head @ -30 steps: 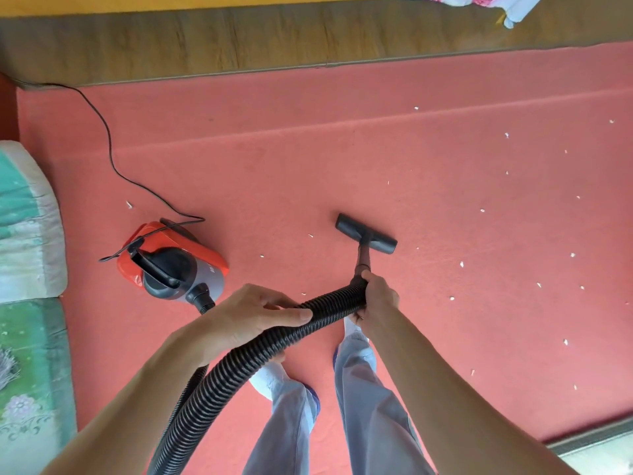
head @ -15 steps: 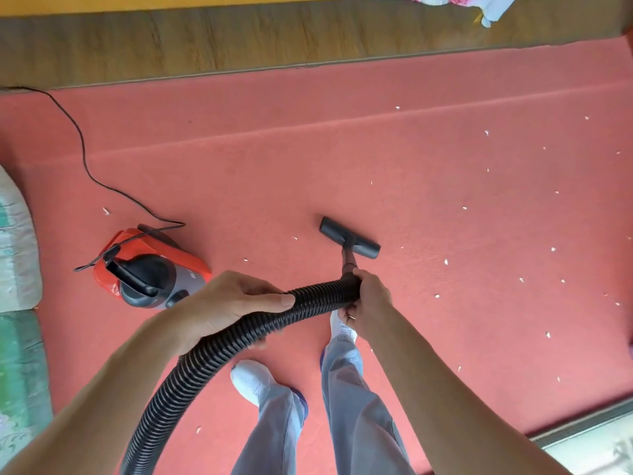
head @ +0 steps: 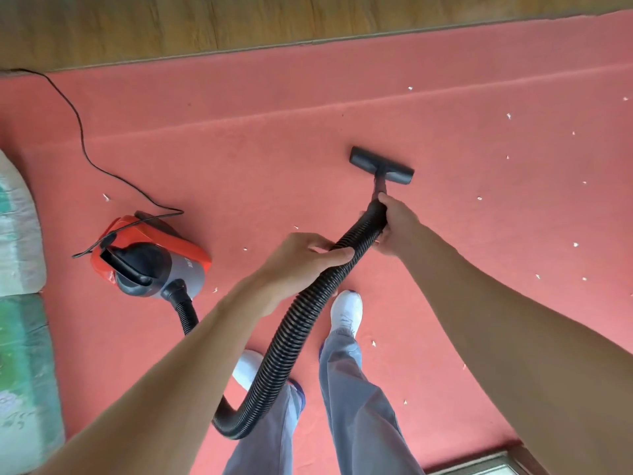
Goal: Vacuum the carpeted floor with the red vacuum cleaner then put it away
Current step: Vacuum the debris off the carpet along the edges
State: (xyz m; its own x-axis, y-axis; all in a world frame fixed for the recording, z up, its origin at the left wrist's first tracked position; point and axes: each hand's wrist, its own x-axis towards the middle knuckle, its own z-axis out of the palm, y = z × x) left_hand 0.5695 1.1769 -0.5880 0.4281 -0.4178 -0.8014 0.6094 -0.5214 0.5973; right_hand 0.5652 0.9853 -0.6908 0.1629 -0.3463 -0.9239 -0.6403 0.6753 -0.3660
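Left hand (head: 301,260), right hand (head: 399,224): fingers wrapped round hose (head: 297,325); vacuum cleaner (head: 150,258) lettering illegible.

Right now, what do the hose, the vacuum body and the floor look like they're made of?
Hose: black ribbed plastic, apparently flexible, since it curves in a loop. Vacuum body: red and grey hard plastic, slightly glossy. Floor: red carpet, matte with short pile; past its edge, wood-grain boards, possibly laminate.
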